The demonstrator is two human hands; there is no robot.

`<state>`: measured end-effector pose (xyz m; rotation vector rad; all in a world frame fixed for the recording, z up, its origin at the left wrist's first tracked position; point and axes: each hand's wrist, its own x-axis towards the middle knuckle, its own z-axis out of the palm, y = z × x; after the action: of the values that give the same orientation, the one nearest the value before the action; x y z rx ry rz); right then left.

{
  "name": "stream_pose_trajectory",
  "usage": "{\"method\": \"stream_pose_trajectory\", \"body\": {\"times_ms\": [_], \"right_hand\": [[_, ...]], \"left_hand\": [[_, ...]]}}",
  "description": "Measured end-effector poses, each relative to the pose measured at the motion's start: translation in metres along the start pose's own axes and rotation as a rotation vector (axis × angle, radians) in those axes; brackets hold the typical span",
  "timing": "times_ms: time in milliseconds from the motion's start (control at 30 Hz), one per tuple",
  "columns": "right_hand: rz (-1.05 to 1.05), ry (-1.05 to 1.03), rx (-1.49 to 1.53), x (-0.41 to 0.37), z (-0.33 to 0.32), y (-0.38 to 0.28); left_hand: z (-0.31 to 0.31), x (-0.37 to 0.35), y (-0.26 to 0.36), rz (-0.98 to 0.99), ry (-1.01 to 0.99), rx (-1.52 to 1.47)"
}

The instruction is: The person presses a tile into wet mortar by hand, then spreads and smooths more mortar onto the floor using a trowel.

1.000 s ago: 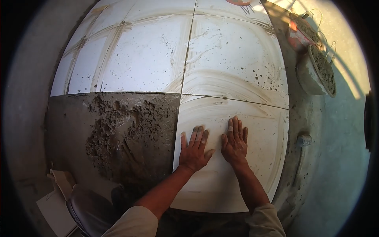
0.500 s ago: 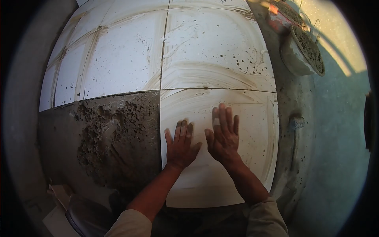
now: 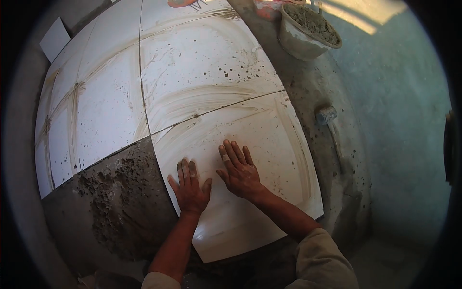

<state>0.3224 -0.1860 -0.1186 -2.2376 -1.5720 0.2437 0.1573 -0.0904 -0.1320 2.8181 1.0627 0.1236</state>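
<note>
Both palms lie on a large white floor tile (image 3: pixel 269 159) smeared with brown mortar streaks. My left hand (image 3: pixel 191 192) is flat near the tile's left edge, fingers spread and dusted with grey. My right hand (image 3: pixel 240 176) rests higher up, nearer the middle, with its fingers stretched out and a pale band around one finger. Neither hand holds anything. The tile's far edge meets the neighbouring white tiles (image 3: pixel 207 62) along a thin dark joint. To its left lies a bed of rough wet mortar (image 3: pixel 115 197).
A mallet (image 3: pixel 327 114) lies on the grey floor right of the tiles. Beyond it stands a bucket of mortar (image 3: pixel 301 48), with a reddish container (image 3: pixel 267 9) behind. A trowel-like red-orange tool (image 3: pixel 185 3) shows at the top edge. A white tile piece (image 3: pixel 55 39) leans at the far left.
My view has turned, so the tiles appear tilted and shifted left. Both hands stay spread on the tile; the right one looks lower in view. The mallet and bucket show more fully.
</note>
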Motion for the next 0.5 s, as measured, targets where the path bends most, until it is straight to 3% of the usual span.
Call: {"method": "stream_pose_trajectory", "body": {"times_ms": [267,500], "right_hand": [[0.141,-0.012,-0.019,-0.071,-0.041,0.014],[0.180,-0.015,0.001,-0.123,-0.011,0.001]], "left_hand": [[0.006,-0.001,-0.001,0.019,0.043,0.060],[0.011,-0.002,-0.001,0.039,0.033,0.127]]}}
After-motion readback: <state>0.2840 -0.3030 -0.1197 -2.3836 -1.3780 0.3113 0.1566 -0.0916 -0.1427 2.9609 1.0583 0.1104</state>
